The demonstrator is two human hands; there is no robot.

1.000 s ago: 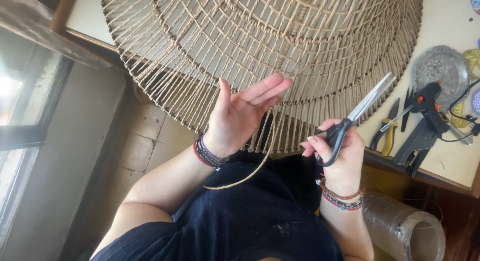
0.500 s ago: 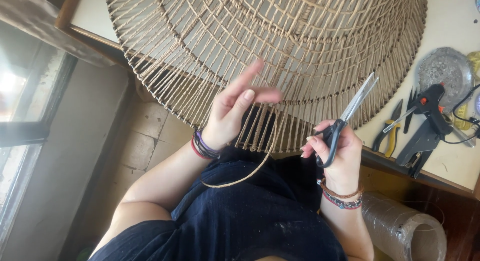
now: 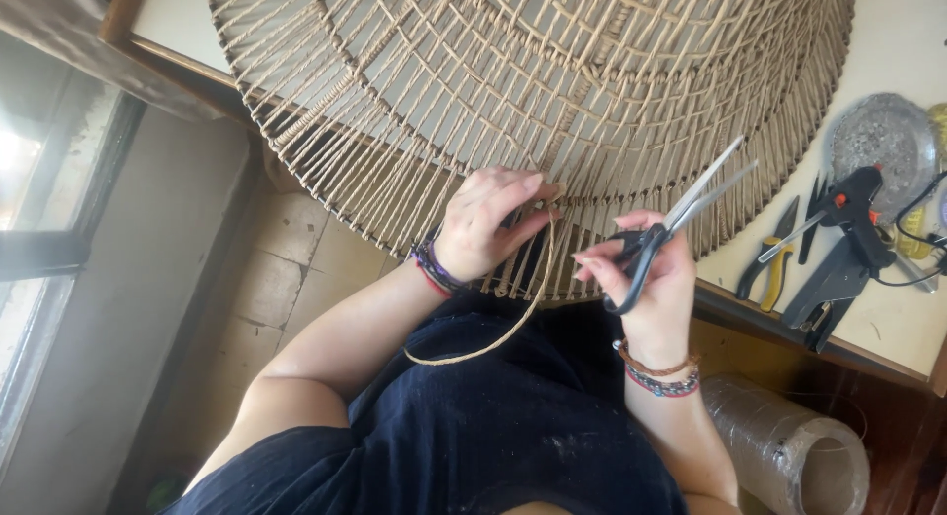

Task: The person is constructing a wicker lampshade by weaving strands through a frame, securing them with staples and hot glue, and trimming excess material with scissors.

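Head view, left hand (image 3: 483, 224) pinching cord (image 3: 513, 318), right hand (image 3: 646, 273) gripping scissors (image 3: 681, 214)

One woven cord frame (image 3: 552, 91), round and open-meshed, lay across one pale worktable (image 3: 893, 41). Two hands were in view: one left hand (image 3: 488, 224) and one right hand (image 3: 646, 278). One loose cord (image 3: 513, 323) hung from the frame's edge. One pair of black-handled scissors (image 3: 671, 224) was present, its two blades parted. On the table lay one pair of yellow-handled pliers (image 3: 769, 263), one black glue gun (image 3: 843, 244) and one round silvery dish (image 3: 878, 135). One roll of clear plastic film (image 3: 784, 446) stood below the table. Bracelets were worn on both wrists: several on each, exact number indistinct.
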